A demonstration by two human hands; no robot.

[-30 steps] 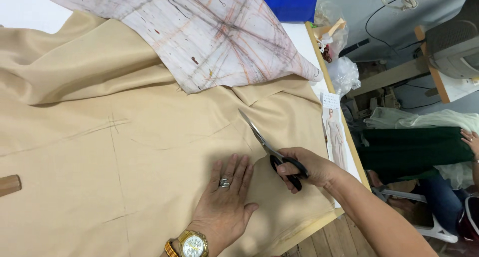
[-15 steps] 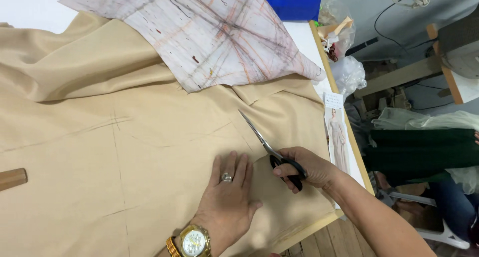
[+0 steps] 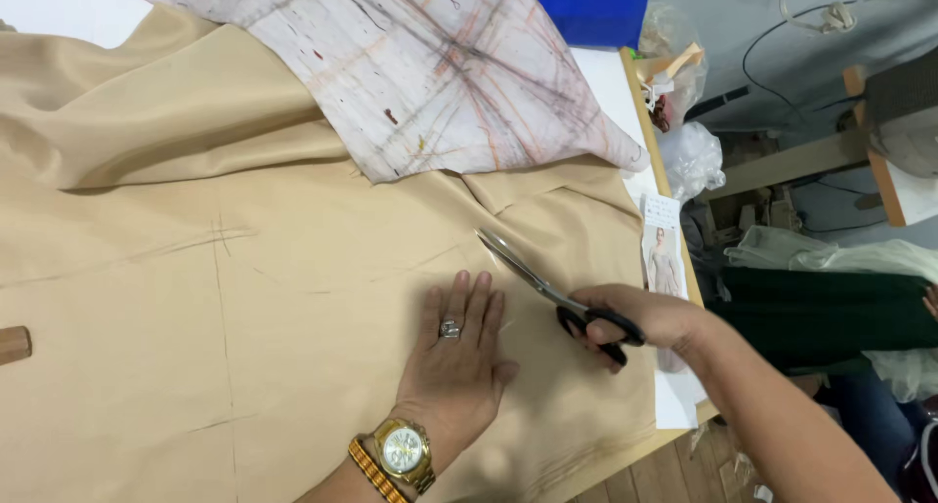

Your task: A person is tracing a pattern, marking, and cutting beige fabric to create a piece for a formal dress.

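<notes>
My left hand (image 3: 457,358) lies flat, fingers spread, pinning the tan woven cloth (image 3: 293,298) taut just beside the black-handled steel scissors (image 3: 555,296), which my right hand (image 3: 635,319) grips closed-fisted

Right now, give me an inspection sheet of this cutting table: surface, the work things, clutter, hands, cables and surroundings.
Surface: white table, mostly covered by cloth.
Job's things: tan fabric with faint marked lines spread flat; black-handled metal scissors, blades lying on the fabric.
Clutter: scribbled pale pattern sheet lying over the fabric's far edge; brown wooden block at the near left; small printed paper at the right edge.
Hands: left hand pressed flat on the fabric, with ring and gold watch; right hand with its grip on the scissors' handles.
Cables: dark cable beyond the table.
Surroundings: clear plastic bags, dark green cloth.
</notes>
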